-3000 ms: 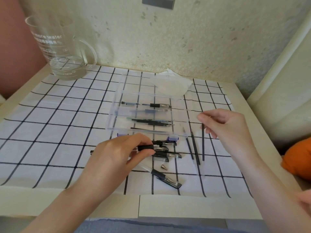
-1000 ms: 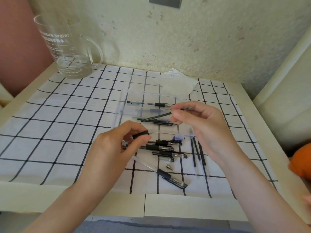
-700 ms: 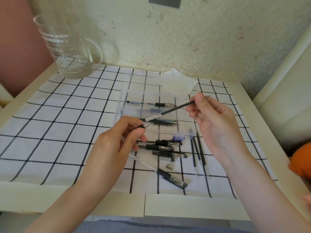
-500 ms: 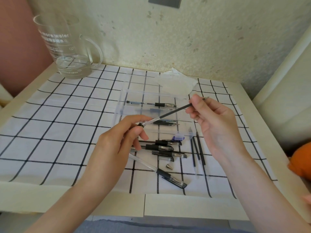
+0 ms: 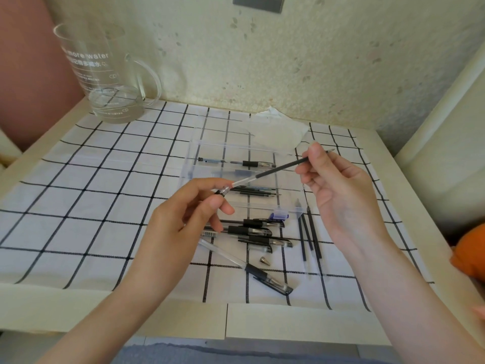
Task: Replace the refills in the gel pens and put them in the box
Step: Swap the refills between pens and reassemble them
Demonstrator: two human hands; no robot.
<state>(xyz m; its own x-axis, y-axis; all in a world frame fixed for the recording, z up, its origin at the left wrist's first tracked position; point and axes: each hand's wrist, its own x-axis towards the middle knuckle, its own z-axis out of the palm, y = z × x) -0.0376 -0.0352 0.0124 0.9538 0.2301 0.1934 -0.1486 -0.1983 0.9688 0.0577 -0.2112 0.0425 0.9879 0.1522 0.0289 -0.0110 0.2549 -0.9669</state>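
Left hand grip pinching one pen barrel, right hand grip pinching one refill, one metal tip, one box

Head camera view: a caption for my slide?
Right hand pinches a dark refill, its end at the pen barrel gripped by the left hand, over a clear box.

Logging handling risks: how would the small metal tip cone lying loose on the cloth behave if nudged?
The metal tip cone is small and tapered, so a nudge would probably roll it in a curve; the checked cloth may slow it. Its shiny surface looks slippery, likely needing a fingertip pinch.
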